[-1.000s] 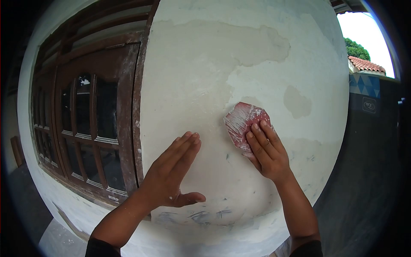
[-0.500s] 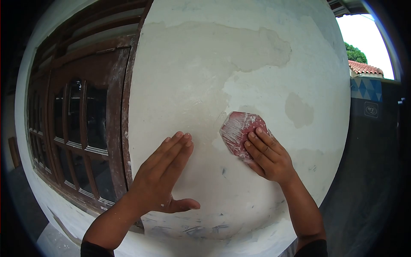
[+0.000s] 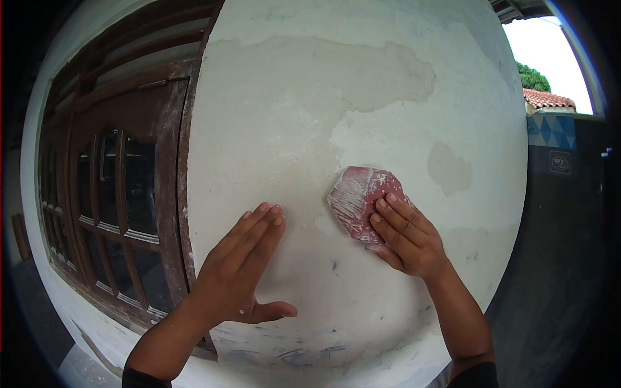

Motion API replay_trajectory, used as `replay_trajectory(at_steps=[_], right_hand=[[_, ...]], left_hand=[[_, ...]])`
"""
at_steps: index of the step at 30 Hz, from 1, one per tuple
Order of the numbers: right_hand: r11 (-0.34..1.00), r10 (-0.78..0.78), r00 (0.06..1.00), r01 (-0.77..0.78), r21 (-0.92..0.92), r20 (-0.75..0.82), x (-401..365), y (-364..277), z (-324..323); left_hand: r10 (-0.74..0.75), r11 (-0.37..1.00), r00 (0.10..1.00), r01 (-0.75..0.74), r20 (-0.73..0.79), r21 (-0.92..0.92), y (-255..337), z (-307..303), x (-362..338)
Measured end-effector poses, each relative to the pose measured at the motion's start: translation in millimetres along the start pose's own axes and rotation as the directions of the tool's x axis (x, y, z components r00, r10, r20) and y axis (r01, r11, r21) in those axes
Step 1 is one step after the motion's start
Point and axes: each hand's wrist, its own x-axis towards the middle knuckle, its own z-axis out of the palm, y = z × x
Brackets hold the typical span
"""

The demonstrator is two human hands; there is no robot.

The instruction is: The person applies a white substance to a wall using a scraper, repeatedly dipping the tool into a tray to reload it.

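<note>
My right hand (image 3: 409, 234) grips a flat red many-sided plate (image 3: 356, 199) by its right side, fingers lying over the front and the thumb mostly hidden at the lower edge. White streaks and specks cover the plate's face, densest on its left half. Behind it is the pale wall (image 3: 272, 123), marked with greyish-beige patches. To the left, my left hand (image 3: 242, 268) is open against the view of the wall, fingers stretched upward and thumb spread to the right. Nothing is in it.
A brown wooden window (image 3: 123, 187) with dark panes and a worn frame borders the wall at left. Dark scuffs mark the lower wall. Beyond its right edge stand a dark panel (image 3: 550, 213) with a blue patterned strip, a tiled roof (image 3: 548, 99) and a tree (image 3: 533, 77).
The wall and window sit slightly farther left in view. My left hand and the red plate have also shifted a little left; both hands keep nearly the same pose.
</note>
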Motion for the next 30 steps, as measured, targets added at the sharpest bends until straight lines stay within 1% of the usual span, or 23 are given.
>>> replay_trajectory(at_steps=[3,6,9,13,15,17,19,20,21,24,27,30], right_hand=[[1.0,-0.031,0.999,0.031,-0.003,0.035,15.6,-2.4,7.5],[1.0,-0.012,0.998,0.013,-0.019,0.054,-1.9,0.6,11.3],[1.0,0.025,1.0,-0.025,0.003,0.014,-15.4,0.0,-0.1],[1.0,0.012,1.0,-0.012,0.021,-0.015,11.1,-5.0,5.3],[0.999,-0.035,0.999,0.035,0.01,0.018,15.3,-5.1,14.1],[1.0,-0.012,1.0,0.012,0.007,0.028,-2.6,-5.8,15.1],[1.0,0.0,0.999,0.0,0.001,0.039,-14.2,-7.3,10.1],[1.0,0.013,1.0,-0.013,-0.007,0.018,-17.3,-8.0,7.8],[0.999,0.032,0.999,-0.032,-0.011,-0.002,-19.2,-9.4,6.5],[0.999,0.041,0.999,-0.04,-0.029,0.012,-3.8,-9.4,10.8],[0.998,0.054,0.998,-0.054,-0.016,0.03,-16.0,-9.0,16.0],[0.997,0.074,0.997,-0.073,-0.036,0.019,-30.3,-15.7,7.6]], left_hand=[[0.0,1.0,1.0,0.0,-0.003,0.0,2.5,3.4,3.5],[0.0,1.0,1.0,0.0,0.005,-0.011,4.0,0.7,0.3],[-0.002,1.0,1.0,0.002,0.015,-0.016,2.3,-2.6,-3.0],[0.008,1.0,1.0,-0.008,0.016,0.004,1.9,1.5,0.5],[0.002,1.0,1.0,-0.002,0.023,0.004,2.5,0.8,0.6],[0.001,1.0,0.999,-0.001,0.032,0.0,2.9,-2.3,-1.6],[-0.005,0.999,0.999,0.003,0.048,0.032,2.8,-8.5,-5.8],[-0.004,0.999,0.999,0.003,0.045,0.033,2.3,-8.4,-5.2],[0.0,1.0,0.999,-0.001,0.041,0.03,2.0,-8.1,-5.0],[0.005,1.0,0.999,-0.006,0.039,0.022,6.2,-6.6,-1.9],[0.011,1.0,0.999,-0.012,0.044,0.01,10.4,-9.0,-1.5],[0.014,1.0,0.999,-0.014,0.038,0.003,10.3,-11.0,-3.4]])
